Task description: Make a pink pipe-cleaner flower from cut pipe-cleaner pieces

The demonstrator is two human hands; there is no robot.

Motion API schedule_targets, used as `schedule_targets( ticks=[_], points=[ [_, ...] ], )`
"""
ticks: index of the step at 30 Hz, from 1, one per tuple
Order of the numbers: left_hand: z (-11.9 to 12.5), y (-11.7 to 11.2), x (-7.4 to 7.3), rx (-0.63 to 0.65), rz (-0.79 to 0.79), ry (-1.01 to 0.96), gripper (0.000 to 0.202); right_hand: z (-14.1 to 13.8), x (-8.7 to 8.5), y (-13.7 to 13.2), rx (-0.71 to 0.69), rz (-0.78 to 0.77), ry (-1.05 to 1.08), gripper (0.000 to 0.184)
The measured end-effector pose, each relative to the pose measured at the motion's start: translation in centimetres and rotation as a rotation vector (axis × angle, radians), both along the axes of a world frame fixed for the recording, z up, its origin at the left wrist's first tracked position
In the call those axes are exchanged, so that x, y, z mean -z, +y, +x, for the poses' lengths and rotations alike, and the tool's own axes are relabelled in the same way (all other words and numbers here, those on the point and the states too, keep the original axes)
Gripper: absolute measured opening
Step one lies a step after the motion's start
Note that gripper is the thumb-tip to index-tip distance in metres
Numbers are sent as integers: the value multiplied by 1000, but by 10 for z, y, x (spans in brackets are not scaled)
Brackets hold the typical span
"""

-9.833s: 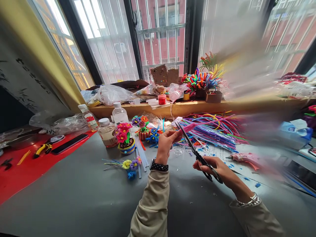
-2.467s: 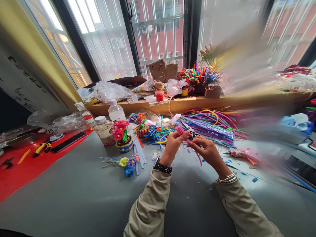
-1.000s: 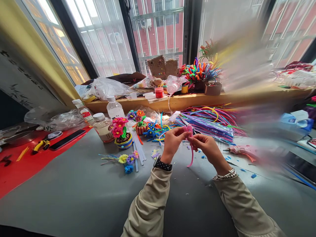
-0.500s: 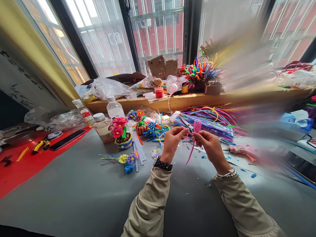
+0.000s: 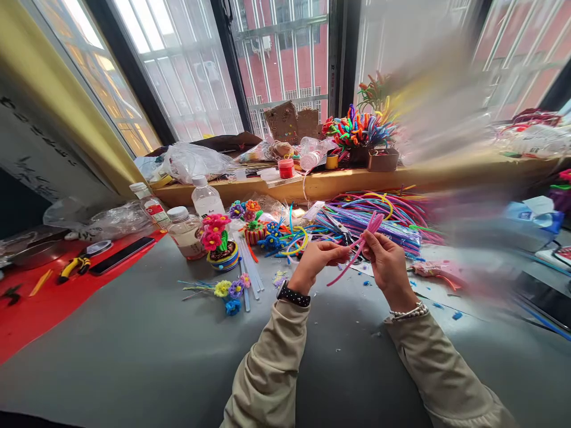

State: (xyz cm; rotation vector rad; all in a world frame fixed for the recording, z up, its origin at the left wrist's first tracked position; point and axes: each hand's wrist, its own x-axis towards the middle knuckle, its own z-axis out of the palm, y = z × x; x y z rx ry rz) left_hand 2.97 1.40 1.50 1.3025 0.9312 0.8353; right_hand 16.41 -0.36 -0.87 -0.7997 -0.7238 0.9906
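Observation:
Above the grey table, my right hand (image 5: 386, 264) pinches a looped bundle of pink pipe cleaners (image 5: 375, 222), its loops pointing up and to the right. My left hand (image 5: 319, 260) closes thumb and fingers on a pink strand to the left of the bundle. One loose pink tail (image 5: 342, 275) hangs down leftward between the hands. Just behind the hands lie scissors (image 5: 339, 226) and a pile of colourful pipe cleaners (image 5: 379, 208). Left of my left hand are pipe-cleaner flowers (image 5: 235, 289) and a small pot with pink flowers (image 5: 222, 254).
Bottles (image 5: 184, 232) stand at the back left. A red mat (image 5: 40, 303) carries pliers (image 5: 74, 266) and a phone (image 5: 122, 255). Clear glue sticks (image 5: 251, 270) lie near the flowers. A pink glue gun (image 5: 430, 268) rests at right. The right side is partly smeared.
The pink bundle has tipped from upright to leaning right. My right hand has turned and shifted slightly right, and the loose tail now slants further left.

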Motion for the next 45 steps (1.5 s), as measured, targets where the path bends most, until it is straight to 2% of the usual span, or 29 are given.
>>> schedule_targets(
  ticks=[4,8,10,13,17,21,23,28,35,39,45],
  points=[
    [-4,2,1,73,38,106,31,5,0,0,-49,-2,-65,18],
    [-9,4,-2,86,172,221,37,13,-3,-3,-246,-24,-313,21],
    [-9,4,-3,87,253,216,37,14,-4,-4,-355,-28,-456,23],
    [-7,4,0,127,318,166,34,13,-5,-6,-432,-39,-602,25],
    [-2,2,4,69,263,120,34,11,-7,-8,-413,-82,-668,28],
    [0,0,1,-37,144,34,35,13,-8,-9,-467,-81,-674,26],
    [0,0,0,-64,84,-19,35,14,-8,-9,-445,-74,-663,26],
    [-1,-1,1,10,20,-47,36,12,-4,-6,-233,-55,-551,27],
    [-1,-5,-4,74,-37,14,38,8,-11,-10,-259,-68,-541,26],
    [-2,-6,-7,76,-19,60,37,9,-13,-11,-280,-70,-553,26],
    [-3,-7,-7,161,37,89,30,10,-9,-8,-263,-86,-486,23]
  ],
)
